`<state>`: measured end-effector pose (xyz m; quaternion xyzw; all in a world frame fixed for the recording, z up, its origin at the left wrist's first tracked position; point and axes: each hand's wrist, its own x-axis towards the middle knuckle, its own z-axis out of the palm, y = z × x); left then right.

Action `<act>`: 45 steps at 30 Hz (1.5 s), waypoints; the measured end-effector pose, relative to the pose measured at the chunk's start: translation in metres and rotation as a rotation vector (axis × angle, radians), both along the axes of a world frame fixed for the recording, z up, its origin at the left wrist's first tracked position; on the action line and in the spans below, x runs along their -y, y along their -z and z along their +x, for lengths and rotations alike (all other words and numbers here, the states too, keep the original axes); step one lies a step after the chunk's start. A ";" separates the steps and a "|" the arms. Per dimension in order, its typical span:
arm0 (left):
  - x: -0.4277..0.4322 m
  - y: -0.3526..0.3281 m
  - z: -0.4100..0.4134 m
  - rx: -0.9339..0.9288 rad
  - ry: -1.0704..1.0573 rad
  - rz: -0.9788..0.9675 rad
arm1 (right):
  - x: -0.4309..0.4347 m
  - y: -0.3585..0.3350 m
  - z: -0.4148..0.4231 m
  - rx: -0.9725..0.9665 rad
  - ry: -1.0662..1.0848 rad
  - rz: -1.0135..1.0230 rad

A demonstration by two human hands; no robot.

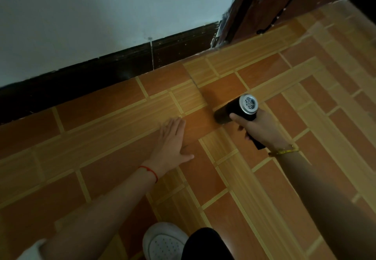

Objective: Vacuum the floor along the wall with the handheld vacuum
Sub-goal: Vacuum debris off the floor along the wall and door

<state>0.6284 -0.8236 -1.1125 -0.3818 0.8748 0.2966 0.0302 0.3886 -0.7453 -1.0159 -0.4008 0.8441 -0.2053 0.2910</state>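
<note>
Head view: right hand [262, 129] grips the handheld vacuum [236, 110] above the floor [101, 117]; left hand [173, 145] rests flat, fingers straight

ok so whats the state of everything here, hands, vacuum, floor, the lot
vacuum, held, front end low over the floor, silver vented end facing up
right hand, grips the vacuum's handle
left hand, fingers straight, palm down on the floor
floor, orange and yellow tiles, no debris I can make out
baseboard, dark, flecked with pale specks, vacuum apart from it
shoe, white, at the bottom edge
</note>
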 end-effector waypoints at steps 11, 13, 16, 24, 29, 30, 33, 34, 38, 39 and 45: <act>-0.009 0.002 -0.015 0.025 0.065 -0.049 | -0.023 0.008 0.002 -0.053 0.052 -0.047; -0.005 0.002 -0.006 0.037 0.041 -0.053 | -0.016 0.009 0.012 0.027 -0.017 -0.048; 0.004 0.004 0.018 -0.003 -0.072 0.000 | -0.005 0.008 0.033 0.091 -0.203 -0.020; 0.007 0.008 0.084 -0.006 -0.222 0.025 | 0.024 0.006 0.106 0.056 -0.607 -0.001; 0.000 0.002 0.115 0.023 -0.255 0.011 | 0.040 0.002 0.122 -0.018 -0.601 -0.040; -0.002 0.002 0.121 0.026 -0.261 0.003 | 0.043 0.000 0.122 -0.042 -0.594 -0.043; -0.006 0.004 0.138 0.045 -0.249 -0.037 | 0.046 -0.004 0.124 0.027 -0.662 0.023; -0.007 0.004 0.143 0.047 -0.248 -0.038 | 0.045 -0.004 0.128 0.065 -0.705 0.063; -0.011 0.006 0.159 0.038 -0.279 -0.019 | 0.043 0.005 0.148 0.044 -0.794 0.063; -0.011 0.006 0.163 0.041 -0.289 -0.021 | 0.044 0.006 0.153 0.026 -0.775 0.044; -0.015 0.002 0.194 0.048 -0.397 -0.014 | 0.057 0.009 0.171 0.091 -0.826 0.052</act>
